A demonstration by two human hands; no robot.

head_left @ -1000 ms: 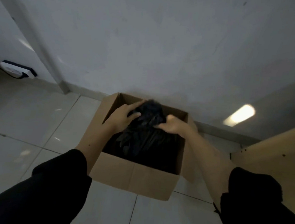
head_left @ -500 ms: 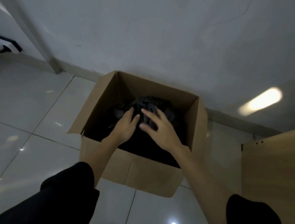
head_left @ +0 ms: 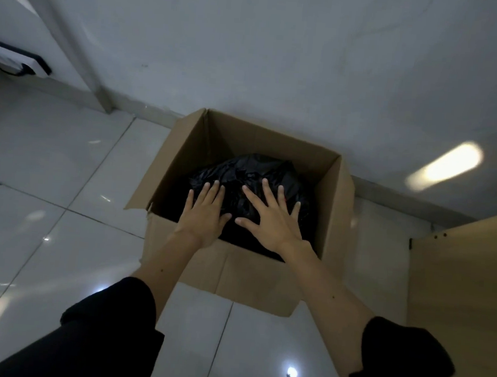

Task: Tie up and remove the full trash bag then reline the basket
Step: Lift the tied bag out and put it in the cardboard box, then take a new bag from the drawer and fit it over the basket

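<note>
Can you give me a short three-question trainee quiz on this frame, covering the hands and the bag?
1. True or false: both hands, the left hand and the right hand, lie with fingers spread over the black trash bag.
2. Where does the bag sit? A) on the tiled floor B) inside the cardboard box C) on the wooden panel
3. Fill in: the box stands on the floor against the ____.

Key: 1 true; 2 B; 3 wall.
</note>
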